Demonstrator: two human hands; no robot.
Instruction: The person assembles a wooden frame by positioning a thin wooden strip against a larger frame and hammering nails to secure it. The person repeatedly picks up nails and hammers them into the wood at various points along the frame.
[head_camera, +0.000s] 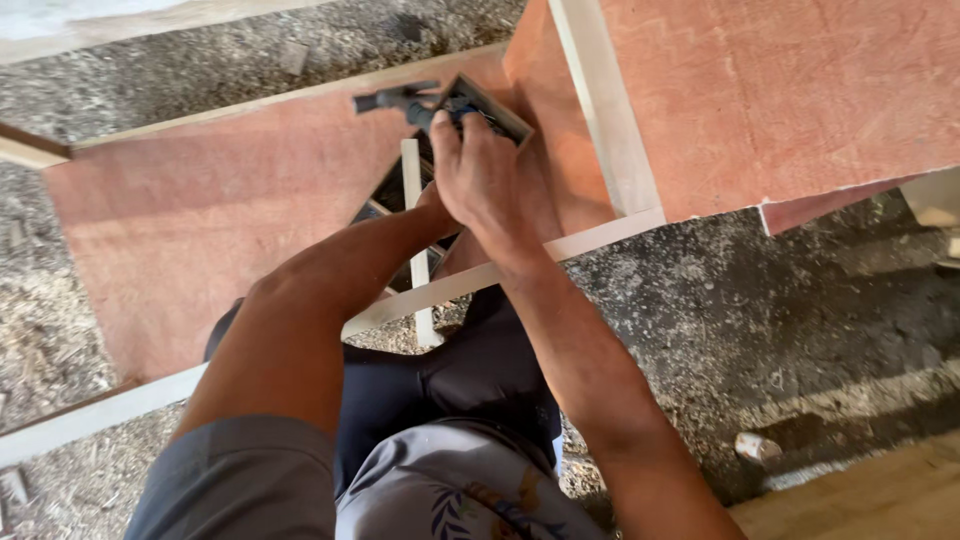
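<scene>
My right hand (490, 185) is closed around the blue-black handle of a hammer (400, 100), whose dark head points left over a reddish plywood panel (200, 220). My left hand (432, 203) is mostly hidden under the right hand; it rests near a narrow pale wood strip (412, 190) and a small dark-framed square opening (492, 108) in the panel. What the left hand holds cannot be seen.
A second reddish plywood panel (780, 90) with pale wood edging (600, 110) stands at the upper right. A pale batten (100, 415) runs along the panel's near edge. Sawdust and grit cover the ground (800, 320). A small white scrap (755, 447) lies at the lower right.
</scene>
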